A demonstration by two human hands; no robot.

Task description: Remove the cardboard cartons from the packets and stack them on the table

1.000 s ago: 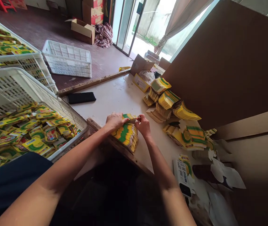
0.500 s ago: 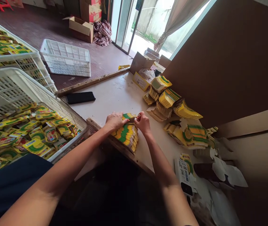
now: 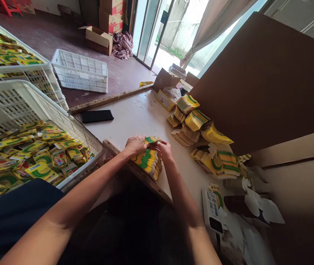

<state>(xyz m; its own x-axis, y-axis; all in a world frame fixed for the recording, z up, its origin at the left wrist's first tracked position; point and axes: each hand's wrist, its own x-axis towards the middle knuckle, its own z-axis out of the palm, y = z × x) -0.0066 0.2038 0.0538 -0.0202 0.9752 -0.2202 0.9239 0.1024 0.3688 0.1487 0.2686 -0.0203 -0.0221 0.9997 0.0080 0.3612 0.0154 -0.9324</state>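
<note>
Packets (image 3: 148, 162) in a fanned yellow-green stack sit at the tabletop's (image 3: 135, 117) near edge. Left hand (image 3: 135, 144) presses curled fingers on the stack's left; right hand (image 3: 164, 151) pinches its right end. Bare tabletop lies beyond, a phone (image 3: 96, 116) further left.

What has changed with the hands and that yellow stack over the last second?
Very little. The right hand has dropped slightly from the top packet's raised end down against the stack of packets, and that packet now lies flatter. The left hand stays pressed on the stack's left side. The phone, the crate of sachets and the bundles on the table lie as before.
</note>
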